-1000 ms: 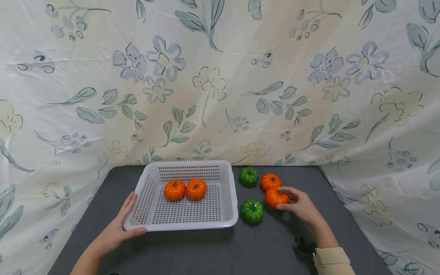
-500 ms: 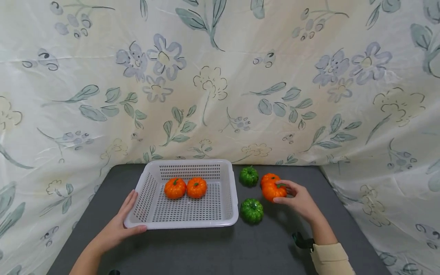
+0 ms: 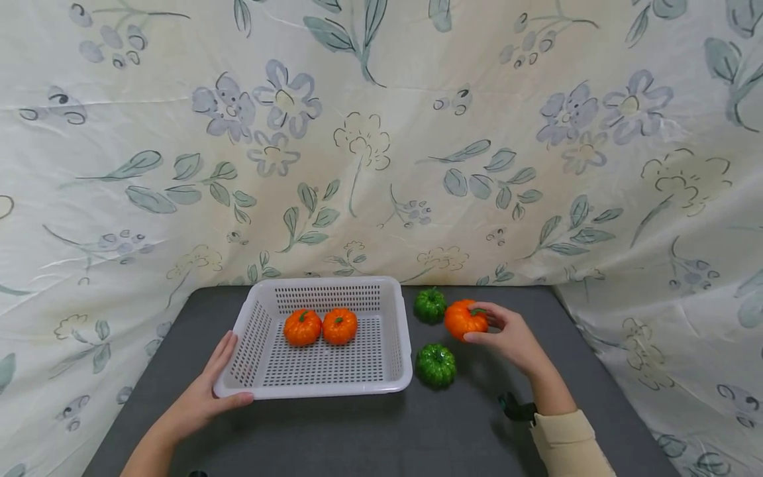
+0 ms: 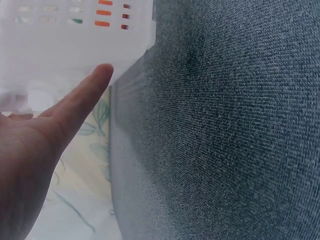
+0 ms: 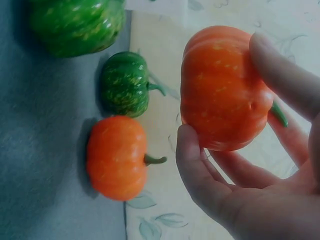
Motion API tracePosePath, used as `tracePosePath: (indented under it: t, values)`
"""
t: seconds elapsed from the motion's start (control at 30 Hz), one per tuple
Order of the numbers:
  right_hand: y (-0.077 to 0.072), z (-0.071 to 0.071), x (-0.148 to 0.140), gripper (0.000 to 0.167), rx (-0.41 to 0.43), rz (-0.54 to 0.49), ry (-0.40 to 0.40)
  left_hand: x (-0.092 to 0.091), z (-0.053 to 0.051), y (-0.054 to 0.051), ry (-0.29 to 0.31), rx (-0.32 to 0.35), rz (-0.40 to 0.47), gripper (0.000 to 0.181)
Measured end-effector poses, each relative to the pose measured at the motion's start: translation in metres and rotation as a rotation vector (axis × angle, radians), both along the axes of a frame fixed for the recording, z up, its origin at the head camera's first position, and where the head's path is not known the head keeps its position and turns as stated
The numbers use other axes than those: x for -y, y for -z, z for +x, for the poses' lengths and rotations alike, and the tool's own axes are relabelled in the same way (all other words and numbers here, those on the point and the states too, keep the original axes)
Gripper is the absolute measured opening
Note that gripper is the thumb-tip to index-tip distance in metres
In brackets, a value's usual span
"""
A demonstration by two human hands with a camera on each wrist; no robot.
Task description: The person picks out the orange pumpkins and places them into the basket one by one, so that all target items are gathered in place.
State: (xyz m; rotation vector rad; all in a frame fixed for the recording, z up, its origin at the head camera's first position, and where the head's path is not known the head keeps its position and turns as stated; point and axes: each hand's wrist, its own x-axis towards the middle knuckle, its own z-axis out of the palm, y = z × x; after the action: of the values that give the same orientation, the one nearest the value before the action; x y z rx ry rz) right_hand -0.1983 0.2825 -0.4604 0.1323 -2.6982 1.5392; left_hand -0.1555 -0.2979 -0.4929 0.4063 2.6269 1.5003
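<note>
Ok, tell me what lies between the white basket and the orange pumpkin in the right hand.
In the head view, the far green pumpkin stands between basket and held pumpkin; the near green pumpkin sits closer to the camera.

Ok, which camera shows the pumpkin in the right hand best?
The right wrist view: the pumpkin appears largest there, with its green stem showing. The head view shows it smaller, in the right hand; the left wrist view misses it.

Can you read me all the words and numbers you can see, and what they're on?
There are none to read.
The orange pumpkins, green pumpkins and white basket show no writing.
The cloth has only drawn plants.
Any marking on the black thing by the right wrist is too small to read.
</note>
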Motion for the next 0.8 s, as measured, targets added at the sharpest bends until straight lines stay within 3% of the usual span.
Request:
tracePosePath:
  t: [0.37,0.8]
  values:
    - [-0.013,-0.001,0.021,0.062,-0.028,-0.048,-0.065,0.0,0.0,0.0,0.0,-0.002,0.007,0.114]
    - [-0.02,0.002,0.048,0.059,0.005,-0.097,-0.11,0.0,-0.001,0.001,-0.005,0.01,0.014,0.115]
